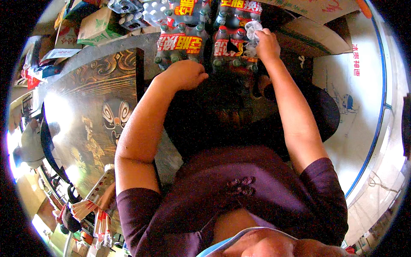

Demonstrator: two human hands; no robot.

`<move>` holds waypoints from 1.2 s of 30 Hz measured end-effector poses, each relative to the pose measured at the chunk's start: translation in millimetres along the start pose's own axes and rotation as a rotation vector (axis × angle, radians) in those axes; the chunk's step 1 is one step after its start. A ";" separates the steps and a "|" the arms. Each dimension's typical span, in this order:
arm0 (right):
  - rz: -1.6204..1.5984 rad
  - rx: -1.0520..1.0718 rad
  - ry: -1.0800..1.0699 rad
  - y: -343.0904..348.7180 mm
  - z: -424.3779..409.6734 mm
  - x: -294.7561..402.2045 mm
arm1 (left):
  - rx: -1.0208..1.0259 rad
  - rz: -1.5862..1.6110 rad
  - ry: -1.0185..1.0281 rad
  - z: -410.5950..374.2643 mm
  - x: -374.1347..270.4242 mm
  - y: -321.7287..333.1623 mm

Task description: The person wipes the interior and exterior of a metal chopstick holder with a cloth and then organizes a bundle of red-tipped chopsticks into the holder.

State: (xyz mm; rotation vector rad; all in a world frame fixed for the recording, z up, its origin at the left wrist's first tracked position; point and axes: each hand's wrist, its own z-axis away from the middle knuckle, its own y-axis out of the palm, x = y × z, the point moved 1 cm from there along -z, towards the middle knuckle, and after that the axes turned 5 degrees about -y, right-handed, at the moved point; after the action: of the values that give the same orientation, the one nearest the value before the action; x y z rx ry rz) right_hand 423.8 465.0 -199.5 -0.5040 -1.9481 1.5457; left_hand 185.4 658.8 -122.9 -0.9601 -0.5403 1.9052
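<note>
My right hand [268, 45] grips a whitish crumpled piece of clear plastic [253, 30] at the right edge of a shrink-wrapped pack of bottles [231, 48] with red and green caps. A second wrapped pack of green-capped bottles [179, 43] stands to its left. My left hand [188, 74] is in front of that second pack, its fingers bent; whether it touches or holds anything cannot be told. More wrapped bottles [240, 14] stand behind both packs. The wraps carry red and yellow printing.
A dark table with a painted mask [93, 106] stands at the left. Cardboard boxes [99, 27] and further bottles [154, 13] are at the upper left. On the right are a large white panel [346, 96] and a cardboard flap [318, 35]. A person [32, 144] is at the far left.
</note>
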 end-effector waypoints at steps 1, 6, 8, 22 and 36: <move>0.001 0.056 0.030 -5.3 2.7 6.4 | -0.008 -0.003 0.007 -0.5 1.3 3.1; 0.017 0.275 0.206 -26.3 52.4 47.2 | -0.010 -0.017 -0.005 -1.4 0.9 6.4; -0.015 0.353 0.255 -33.9 70.8 58.8 | -0.002 -0.007 -0.007 -0.7 -1.9 5.5; -0.084 0.200 -0.130 -13.2 93.0 72.1 | 0.048 -0.085 0.044 -4.9 -8.7 18.8; -0.305 -0.171 -0.368 16.4 36.0 116.7 | 0.001 -0.048 0.079 0.4 -9.3 13.6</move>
State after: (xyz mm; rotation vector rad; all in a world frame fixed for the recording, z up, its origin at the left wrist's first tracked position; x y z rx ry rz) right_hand 311.4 515.3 -195.5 0.0219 -2.3197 1.3527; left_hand 180.5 644.0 -128.3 -1.0091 -0.5119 1.8162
